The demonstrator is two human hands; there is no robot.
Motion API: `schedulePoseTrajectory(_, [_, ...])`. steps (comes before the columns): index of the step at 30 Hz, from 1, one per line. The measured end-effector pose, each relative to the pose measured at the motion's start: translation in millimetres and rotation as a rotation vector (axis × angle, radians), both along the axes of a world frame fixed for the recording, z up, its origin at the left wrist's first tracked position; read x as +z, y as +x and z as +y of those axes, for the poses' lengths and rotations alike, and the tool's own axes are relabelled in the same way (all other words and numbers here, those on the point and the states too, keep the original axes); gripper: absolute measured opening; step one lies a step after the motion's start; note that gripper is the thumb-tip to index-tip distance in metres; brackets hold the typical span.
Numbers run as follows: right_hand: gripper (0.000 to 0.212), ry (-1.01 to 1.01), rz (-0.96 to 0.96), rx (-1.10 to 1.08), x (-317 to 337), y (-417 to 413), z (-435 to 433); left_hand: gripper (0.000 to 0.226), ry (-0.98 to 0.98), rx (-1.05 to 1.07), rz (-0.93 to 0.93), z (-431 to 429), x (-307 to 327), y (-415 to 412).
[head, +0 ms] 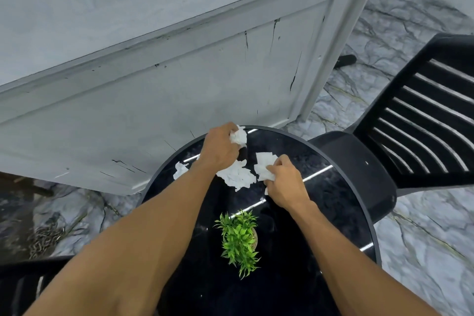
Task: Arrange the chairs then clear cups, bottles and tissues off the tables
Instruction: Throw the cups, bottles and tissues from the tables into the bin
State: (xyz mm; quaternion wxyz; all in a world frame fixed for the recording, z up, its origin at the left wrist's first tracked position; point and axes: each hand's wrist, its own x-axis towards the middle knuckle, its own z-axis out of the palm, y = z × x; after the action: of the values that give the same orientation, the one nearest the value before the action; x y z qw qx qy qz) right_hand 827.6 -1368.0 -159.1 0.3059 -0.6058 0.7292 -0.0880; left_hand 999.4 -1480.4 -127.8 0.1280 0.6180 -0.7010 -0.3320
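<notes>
The left hand [220, 147] is holding a crumpled tissue [238, 136] in its grip at the far edge of the table [295, 141] while the right hand [284, 185] is pinching a second tissue [264, 165], so balling each tightly is probably freeing fingers for the loose tissue [237, 177] lying between them.

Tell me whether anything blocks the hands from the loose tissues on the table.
Nothing visible does. The large tissue lies bare between the left hand, gripping a wadded tissue, and the right hand, gripping a tissue sheet; the small tissue lies beside the left forearm. The potted plant stands nearer the person.
</notes>
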Motion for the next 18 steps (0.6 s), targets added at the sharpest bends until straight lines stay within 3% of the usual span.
schedulePoseTrajectory(3, [0.008,-0.069,-0.116,-0.111,8.1,4.2,-1.9,0.038,-0.067,0.147,0.098,0.2,25.8,19.1])
schedulePoseTrajectory(4, [0.015,-0.119,-0.172,-0.168,9.7,7.2,-3.5,0.037,-0.077,0.193,0.110,2.7,31.0,27.3])
schedulePoseTrajectory(6, [0.010,-0.210,-0.208,-0.210,16.3,17.6,-4.9,0.036,-0.086,0.256,0.096,10.3,32.8,44.7])
schedulePoseTrajectory(7, [0.028,-0.237,-0.193,-0.189,20.3,24.9,-5.8,0.036,-0.076,0.277,0.076,15.9,30.3,53.4])
schedulePoseTrajectory(9, [0.050,-0.253,-0.159,-0.054,23.6,39.7,-9.0,0.038,-0.030,0.301,0.038,27.3,23.0,68.2])
schedulePoseTrajectory(12, [0.064,-0.164,-0.020,0.262,22.2,59.6,-14.7,0.041,0.011,0.314,-0.056,41.9,12.6,82.6])
schedulePoseTrajectory(14, [0.063,-0.076,0.069,0.395,11.8,66.5,-18.2,0.042,0.009,0.358,-0.076,48.5,8.5,94.0])
schedulePoseTrajectory(18, [0.040,-0.033,0.129,0.488,-6.2,69.5,-25.3,0.043,0.006,0.393,-0.097,52.0,2.2,120.8])
